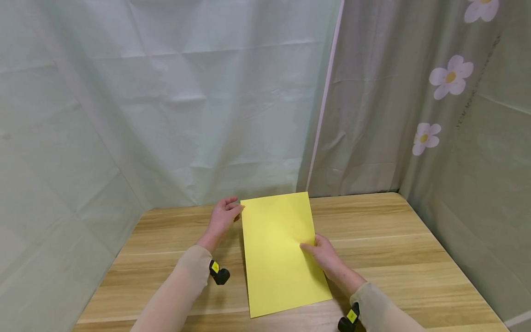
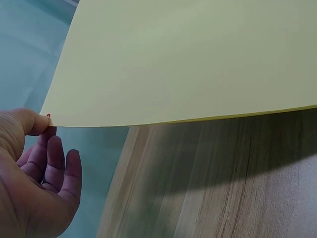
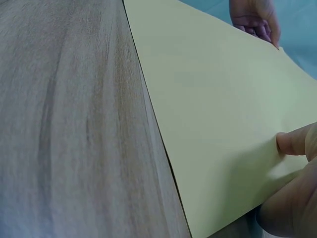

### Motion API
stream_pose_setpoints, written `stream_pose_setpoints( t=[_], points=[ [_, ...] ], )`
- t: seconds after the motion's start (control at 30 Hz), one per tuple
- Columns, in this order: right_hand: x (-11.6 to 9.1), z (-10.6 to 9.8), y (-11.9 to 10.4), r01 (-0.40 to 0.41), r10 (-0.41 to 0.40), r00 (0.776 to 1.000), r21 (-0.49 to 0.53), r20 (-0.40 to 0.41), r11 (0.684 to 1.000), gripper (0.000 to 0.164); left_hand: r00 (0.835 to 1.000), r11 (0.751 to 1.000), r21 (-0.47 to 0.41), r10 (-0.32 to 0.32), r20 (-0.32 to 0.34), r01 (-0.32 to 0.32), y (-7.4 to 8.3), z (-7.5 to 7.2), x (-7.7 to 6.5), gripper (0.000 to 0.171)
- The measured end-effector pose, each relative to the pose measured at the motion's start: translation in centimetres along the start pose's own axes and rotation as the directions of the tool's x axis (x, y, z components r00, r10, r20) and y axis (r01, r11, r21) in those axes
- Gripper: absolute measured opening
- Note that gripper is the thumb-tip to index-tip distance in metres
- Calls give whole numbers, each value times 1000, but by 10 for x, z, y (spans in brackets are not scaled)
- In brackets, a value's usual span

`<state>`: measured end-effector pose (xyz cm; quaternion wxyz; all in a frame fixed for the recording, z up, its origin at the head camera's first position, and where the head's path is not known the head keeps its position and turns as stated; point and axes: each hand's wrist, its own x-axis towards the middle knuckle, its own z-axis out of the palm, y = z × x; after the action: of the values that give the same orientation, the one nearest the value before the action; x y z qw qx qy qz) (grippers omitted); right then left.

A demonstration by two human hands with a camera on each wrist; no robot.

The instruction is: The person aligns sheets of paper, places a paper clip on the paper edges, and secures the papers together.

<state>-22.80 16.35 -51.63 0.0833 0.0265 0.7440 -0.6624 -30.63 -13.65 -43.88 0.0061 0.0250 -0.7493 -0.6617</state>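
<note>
Yellow paper (image 1: 278,258), a large plain rectangle, is held tilted over the wooden table. My left hand (image 1: 224,216) pinches its far left corner between thumb and forefinger; the other fingers curl loosely beneath, as the left wrist view shows. A tiny red spot (image 2: 48,116) shows beside the thumb tip. My right hand (image 1: 325,254) grips the right edge, thumb pressed on the upper face and denting it slightly. Its other fingers are hidden under the paper. Along the lower edge in the left wrist view runs a darker yellow line; whether this is one sheet or more, I cannot tell.
The light wood-grain table (image 1: 398,258) has its back edge against pale curtains (image 1: 207,115). Another curtain with printed flowers (image 1: 451,77) hangs at the right. Black wrist cameras (image 1: 220,274) are strapped to both sleeves. The paper casts a shadow on the wood.
</note>
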Motion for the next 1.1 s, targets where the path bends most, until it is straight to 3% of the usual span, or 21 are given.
stream_pose_setpoints(
  t=[0.3, 0.6, 1.1],
  points=[
    [-2, 5, -2, 51, -52, 998, 19, 47, 999, 37, 998, 997, 68, 24, 58, -28, 1, 11, -3, 55],
    [-1, 4, -2, 9, -7, 997, 29, -73, 1000, 36, 998, 999, 7, 46, -44, -46, 0, 10, 0, 48],
    [-4, 4, -3, 18, -16, 1000, 108, -16, 994, 36, 1000, 1000, -7, 15, -17, -15, 0, 3, -1, 55]
  ],
)
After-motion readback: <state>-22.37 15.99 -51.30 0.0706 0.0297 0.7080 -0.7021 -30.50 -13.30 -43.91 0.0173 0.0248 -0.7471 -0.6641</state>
